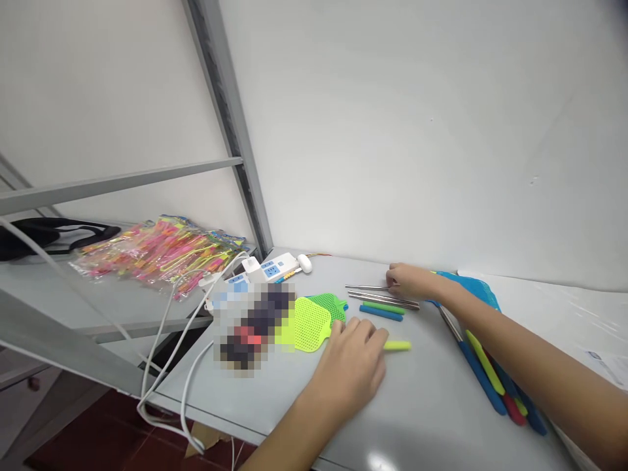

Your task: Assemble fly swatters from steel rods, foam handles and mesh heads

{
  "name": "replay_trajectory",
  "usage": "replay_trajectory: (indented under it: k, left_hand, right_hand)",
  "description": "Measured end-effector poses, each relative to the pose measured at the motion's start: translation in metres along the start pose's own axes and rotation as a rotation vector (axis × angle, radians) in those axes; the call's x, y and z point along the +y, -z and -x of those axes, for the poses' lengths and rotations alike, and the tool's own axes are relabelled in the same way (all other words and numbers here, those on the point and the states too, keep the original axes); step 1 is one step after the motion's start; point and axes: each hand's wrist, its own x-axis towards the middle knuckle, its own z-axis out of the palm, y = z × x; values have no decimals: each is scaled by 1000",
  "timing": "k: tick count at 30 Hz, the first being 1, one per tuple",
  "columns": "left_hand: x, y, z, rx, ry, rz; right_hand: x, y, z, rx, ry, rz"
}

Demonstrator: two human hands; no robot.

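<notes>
My left hand (356, 356) is closed with its fingers curled over a yellow-green handle (398, 345), whose end sticks out to the right. Just left of that hand lie a yellow-green fly swatter head (310, 325) and a green swatter head (330, 305), partly overlapped. Farther back, my right hand (406, 281) pinches the end of a thin metal rod (366, 288); its fingertips are partly hidden. More metal rods (375, 298), a green handle (385, 307) and a blue handle (381, 313) lie between the hands.
Under my right forearm lie swatters with blue, yellow and red handles (483, 373); a blue swatter head (473, 290) is behind. Power strips (275, 267), a white mouse-shaped item (305, 263) and cables (181, 386) are left. Bagged colourful items (167, 252) fill the left shelf. A pixelated patch hides something.
</notes>
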Motion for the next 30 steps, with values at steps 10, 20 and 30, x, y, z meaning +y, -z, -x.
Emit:
replay_trajectory:
  k: [10,20,30]
  left_hand:
    - [-7,-2,23,299,54,412]
    - [4,-6,21,-15,66,506]
    - [6,-6,23,-5,43,598]
  right_hand:
    - [-30,20,89,298,-52,-1005]
    - [-111,-23,137,359,83,-1626]
    - [-119,-17,147,407,170,-1105]
